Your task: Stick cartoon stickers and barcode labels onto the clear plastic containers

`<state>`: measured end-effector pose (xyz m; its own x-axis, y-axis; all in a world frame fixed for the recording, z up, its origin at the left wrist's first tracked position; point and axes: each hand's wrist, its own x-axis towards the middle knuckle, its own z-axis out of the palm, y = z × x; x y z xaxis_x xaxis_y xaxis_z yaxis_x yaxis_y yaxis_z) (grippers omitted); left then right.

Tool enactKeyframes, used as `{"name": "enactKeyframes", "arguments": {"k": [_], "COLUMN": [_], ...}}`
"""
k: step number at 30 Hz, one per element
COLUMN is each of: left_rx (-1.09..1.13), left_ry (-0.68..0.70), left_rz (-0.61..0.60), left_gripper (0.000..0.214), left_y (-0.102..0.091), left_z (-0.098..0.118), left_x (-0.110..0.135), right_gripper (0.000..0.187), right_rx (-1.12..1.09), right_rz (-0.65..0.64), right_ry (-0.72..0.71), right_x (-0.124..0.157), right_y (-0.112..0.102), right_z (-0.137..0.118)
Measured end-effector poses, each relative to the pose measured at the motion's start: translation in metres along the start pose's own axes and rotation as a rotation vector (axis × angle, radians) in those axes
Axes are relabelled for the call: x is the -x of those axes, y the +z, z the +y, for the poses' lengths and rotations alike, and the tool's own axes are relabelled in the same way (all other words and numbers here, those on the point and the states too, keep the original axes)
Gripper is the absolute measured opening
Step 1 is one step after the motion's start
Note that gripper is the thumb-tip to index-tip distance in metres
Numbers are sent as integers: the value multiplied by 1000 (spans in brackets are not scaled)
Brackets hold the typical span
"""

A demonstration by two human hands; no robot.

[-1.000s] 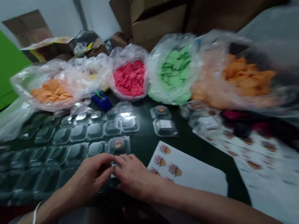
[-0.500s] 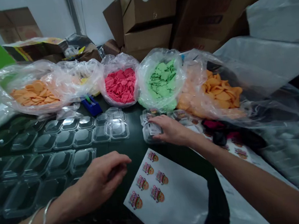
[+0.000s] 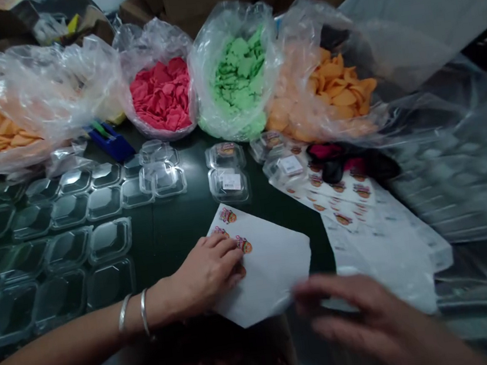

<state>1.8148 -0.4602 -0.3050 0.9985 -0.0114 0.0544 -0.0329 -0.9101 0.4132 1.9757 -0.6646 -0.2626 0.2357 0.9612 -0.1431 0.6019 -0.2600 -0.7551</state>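
Observation:
A white sheet of stickers [image 3: 275, 261] printed with small cartoon figures lies in front of me. My left hand [image 3: 210, 272] rests on its left side, fingers bent together over the printed stickers; the thumb is mostly hidden. My right hand [image 3: 356, 305], blurred by motion, is by the sheet's lower right edge, with a gap between thumb and fingers and nothing visible in it. Beyond the sheet stand two small clear lidded boxes, the nearer box [image 3: 228, 184] bearing a white label and the farther box [image 3: 225, 155] a cartoon sticker.
Rows of clear plastic boxes [image 3: 108, 240] fill the left of the dark table. Bags of orange [image 3: 340, 84], green [image 3: 241, 70] and red pieces [image 3: 164, 94] line the back. A blue tape dispenser [image 3: 112, 142] sits before them. More sticker sheets [image 3: 380, 248] lie at right.
My right hand has left the labelled boxes and come back toward the sheet's near edge. My left hand has moved right onto the stickers. The view has tilted down.

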Motion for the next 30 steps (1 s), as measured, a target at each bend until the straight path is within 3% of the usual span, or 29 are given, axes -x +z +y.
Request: {"name": "enactKeyframes", "arguments": {"k": [1,2,3,5,7,9,13,16,18,20,22,26,28,30], "left_rx": [-28,-44,-44,-8,33,65,144,192,168,80,0,68,161,236], "left_ry": [22,49,85,184,276,330,322,149,8,-60,-10,217,290,317], "left_rz": [-10,-29,-58,-151,-251,-315,-250,-44,139,214,150,-64,-150,-191], "left_gripper": [27,29,30,28,27,28,28,25,21,28,39,37,36,34], "left_y": [3,4,3,-5,-18,-28,-24,-5,7,12,8,-11,-17,-18], "left_z": [1,1,0,-4,-9,-14,-21,-21,-18,-18,-20,-29,-29,-27], "left_x": [1,1,2,4,9,19,39,39,31,21,16,28,42,53], "right_gripper": [22,20,22,31,41,46,46,43,43,43,37,22,27,36], "right_rx": [-68,-112,-126,-92,-39,-16,-28,-132,-309,-528,-683,-777,-911,-1160], "right_rz": [-119,-160,-96,188,501,638,602,598,560,510,429,56,71,227], "right_ry": [107,191,289,450,534,518,390,488,552,535,510,515,560,603], "right_x": [27,50,67,84,83,71,39,27,23,23,26,42,47,44], "right_y": [15,30,44,64,71,70,71,91,110,130,146,155,148,140], "right_z": [9,19,29,43,48,43,30,29,30,29,26,27,32,34]}}
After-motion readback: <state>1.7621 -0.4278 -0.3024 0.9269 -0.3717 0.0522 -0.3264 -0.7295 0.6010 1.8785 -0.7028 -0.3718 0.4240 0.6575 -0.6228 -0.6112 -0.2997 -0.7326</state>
